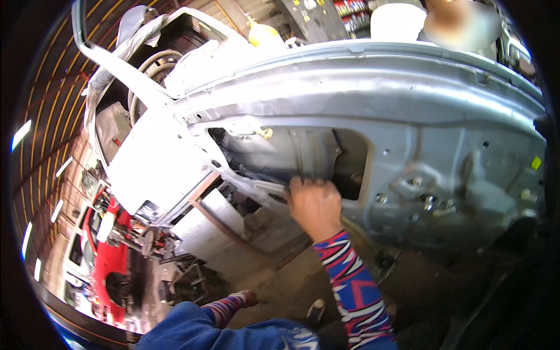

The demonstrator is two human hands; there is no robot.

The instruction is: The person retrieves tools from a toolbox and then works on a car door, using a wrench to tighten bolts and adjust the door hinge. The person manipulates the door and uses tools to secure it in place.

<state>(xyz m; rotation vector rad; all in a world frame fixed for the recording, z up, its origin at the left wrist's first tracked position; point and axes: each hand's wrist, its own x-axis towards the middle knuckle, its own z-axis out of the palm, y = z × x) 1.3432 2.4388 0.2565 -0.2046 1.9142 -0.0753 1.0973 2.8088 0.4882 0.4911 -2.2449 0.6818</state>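
Note:
A bare grey-silver car door panel spans the view in front of me, with a large cut-out opening in its inner side. At the lower rim of that opening is my right hand, closed, its knuckles turned up. Whatever its fingers grip there is hidden behind the hand. A patterned red, white and blue sleeve covers my right forearm. My left hand hangs low beside my blue shirt, away from the door. It is small and partly shaded, so its fingers cannot be made out.
A white car body part joins the panel's left end. Beneath it stands a rusty metal frame. A red vehicle is farther left. Behind the door are a yellow tank, a white bucket and a dark cabinet.

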